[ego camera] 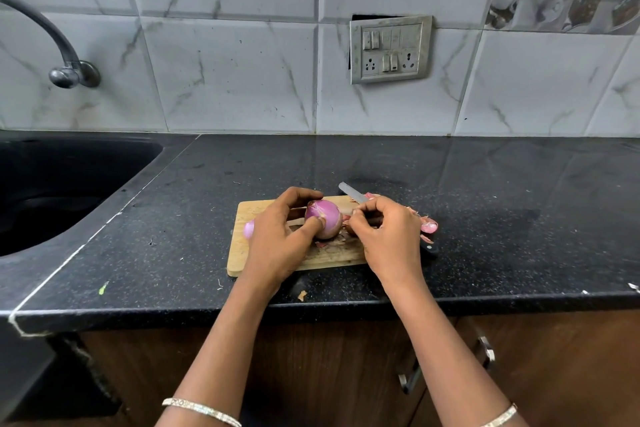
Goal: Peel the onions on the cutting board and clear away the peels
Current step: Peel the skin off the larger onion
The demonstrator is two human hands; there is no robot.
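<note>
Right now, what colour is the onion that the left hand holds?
The onion is pinkish purple, paler near its top; the head view shows it best.

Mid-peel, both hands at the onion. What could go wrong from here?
The knife lies just beneath the right hand, which pinches skin on the onion gripped by the left hand; a tug could meet the blade.
A second pink onion sits at the cutting board's left edge; the left hand might nudge it off.
A peel scrap near the counter edge may fall.
</note>
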